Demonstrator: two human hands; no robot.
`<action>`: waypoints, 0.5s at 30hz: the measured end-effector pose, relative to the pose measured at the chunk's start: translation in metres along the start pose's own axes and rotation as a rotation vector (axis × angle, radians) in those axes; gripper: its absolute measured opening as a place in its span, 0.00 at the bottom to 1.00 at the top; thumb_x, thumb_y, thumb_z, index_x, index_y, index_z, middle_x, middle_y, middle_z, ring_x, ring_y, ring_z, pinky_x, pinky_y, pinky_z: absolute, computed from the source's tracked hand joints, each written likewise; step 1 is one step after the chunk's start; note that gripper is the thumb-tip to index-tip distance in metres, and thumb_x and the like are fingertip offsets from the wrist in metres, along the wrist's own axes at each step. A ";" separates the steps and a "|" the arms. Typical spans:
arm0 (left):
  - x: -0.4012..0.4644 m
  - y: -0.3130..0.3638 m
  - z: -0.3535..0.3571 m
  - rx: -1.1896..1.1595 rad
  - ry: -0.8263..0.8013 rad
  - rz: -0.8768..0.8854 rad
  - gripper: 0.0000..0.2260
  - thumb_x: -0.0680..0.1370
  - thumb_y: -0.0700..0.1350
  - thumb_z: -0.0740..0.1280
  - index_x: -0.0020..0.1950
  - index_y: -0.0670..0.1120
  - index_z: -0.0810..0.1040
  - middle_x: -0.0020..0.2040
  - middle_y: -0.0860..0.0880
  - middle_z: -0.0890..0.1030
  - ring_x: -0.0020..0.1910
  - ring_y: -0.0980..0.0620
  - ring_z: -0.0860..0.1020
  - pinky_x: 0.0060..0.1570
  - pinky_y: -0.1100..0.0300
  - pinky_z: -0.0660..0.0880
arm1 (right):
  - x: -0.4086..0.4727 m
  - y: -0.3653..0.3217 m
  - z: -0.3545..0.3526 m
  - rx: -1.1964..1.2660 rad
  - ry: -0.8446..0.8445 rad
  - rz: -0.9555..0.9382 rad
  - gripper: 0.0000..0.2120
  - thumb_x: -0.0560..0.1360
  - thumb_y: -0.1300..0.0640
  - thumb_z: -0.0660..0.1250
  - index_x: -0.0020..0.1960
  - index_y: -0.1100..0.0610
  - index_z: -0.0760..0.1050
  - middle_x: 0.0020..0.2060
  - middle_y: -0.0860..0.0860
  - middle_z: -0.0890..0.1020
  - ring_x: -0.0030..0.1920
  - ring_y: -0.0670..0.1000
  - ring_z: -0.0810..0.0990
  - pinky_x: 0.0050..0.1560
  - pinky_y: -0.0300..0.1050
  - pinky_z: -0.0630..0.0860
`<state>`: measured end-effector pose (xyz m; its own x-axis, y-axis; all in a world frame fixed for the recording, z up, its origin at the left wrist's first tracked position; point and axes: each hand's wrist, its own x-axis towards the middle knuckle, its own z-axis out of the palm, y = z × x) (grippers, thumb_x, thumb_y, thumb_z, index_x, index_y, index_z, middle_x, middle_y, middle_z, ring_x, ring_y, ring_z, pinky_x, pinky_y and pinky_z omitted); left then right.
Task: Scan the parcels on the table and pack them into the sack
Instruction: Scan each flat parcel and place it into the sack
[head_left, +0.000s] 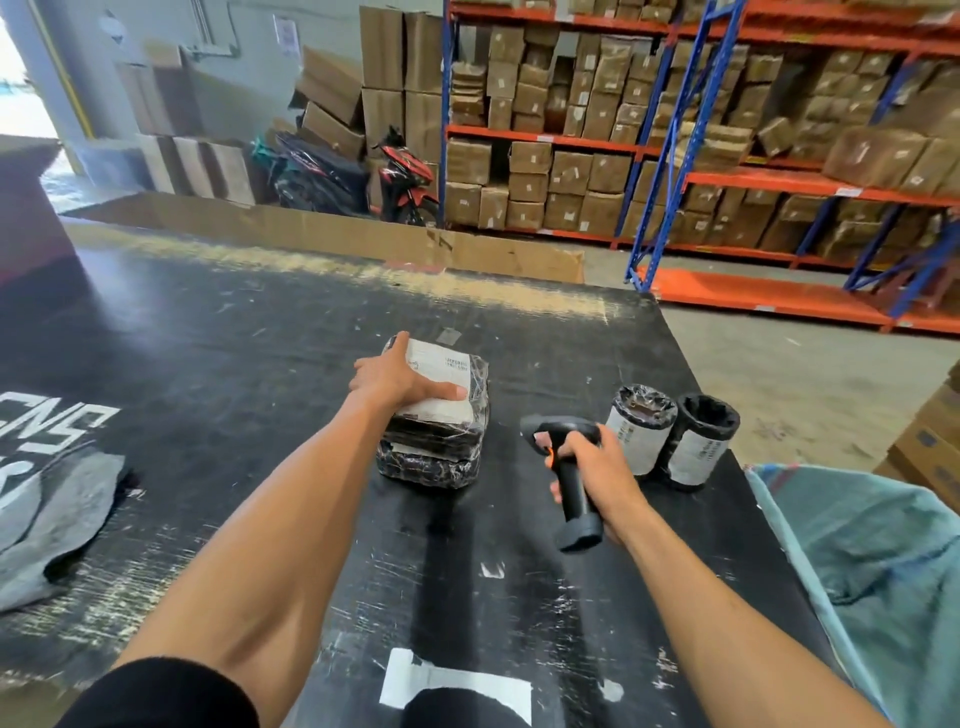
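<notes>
A stack of flat black-wrapped parcels (441, 441) with white labels lies in the middle of the black table (208, 364). My left hand (397, 376) grips the top parcel (452, 371) of the stack, thumb laid across its label. My right hand (597, 467) grips a black handheld scanner (566, 467) with an orange trigger, just right of the stack, its head pointing toward the parcels. Two black cylindrical parcels (641, 434) (698, 447) with white labels stand upright right of the scanner. The teal sack (872, 571) hangs open at the table's right edge.
A grey cloth (52, 514) lies at the table's left. A long cardboard sheet (337, 236) stands behind the far edge. Orange-and-blue shelving (727, 171) full of brown boxes fills the background. A motorbike (405, 182) is parked by stacked cartons. Cardboard boxes (930, 447) sit at the right.
</notes>
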<state>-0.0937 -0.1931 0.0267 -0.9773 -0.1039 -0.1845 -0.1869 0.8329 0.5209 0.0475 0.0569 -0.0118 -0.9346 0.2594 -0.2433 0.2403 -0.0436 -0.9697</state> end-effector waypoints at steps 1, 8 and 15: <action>-0.005 0.003 0.000 0.005 0.027 0.003 0.65 0.49 0.77 0.75 0.80 0.61 0.52 0.72 0.38 0.70 0.70 0.36 0.70 0.62 0.43 0.72 | 0.001 -0.008 0.001 0.077 -0.019 -0.020 0.16 0.78 0.66 0.63 0.64 0.55 0.68 0.46 0.61 0.84 0.30 0.56 0.78 0.32 0.49 0.80; -0.051 0.001 0.011 -0.141 0.238 0.094 0.54 0.59 0.72 0.77 0.79 0.66 0.52 0.67 0.38 0.68 0.61 0.34 0.75 0.62 0.44 0.72 | -0.007 -0.054 0.025 0.050 -0.052 -0.237 0.19 0.83 0.51 0.68 0.70 0.46 0.65 0.45 0.60 0.83 0.28 0.53 0.76 0.28 0.47 0.75; -0.088 -0.012 0.019 -0.223 0.359 0.163 0.50 0.61 0.69 0.77 0.77 0.69 0.55 0.57 0.47 0.67 0.54 0.38 0.78 0.57 0.47 0.74 | -0.032 -0.068 0.049 -0.148 -0.060 -0.388 0.19 0.82 0.37 0.65 0.68 0.40 0.64 0.41 0.55 0.84 0.29 0.51 0.79 0.30 0.46 0.78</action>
<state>-0.0040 -0.1837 0.0211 -0.9610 -0.1956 0.1953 -0.0057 0.7204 0.6935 0.0477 0.0047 0.0610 -0.9758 0.1725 0.1344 -0.1016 0.1870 -0.9771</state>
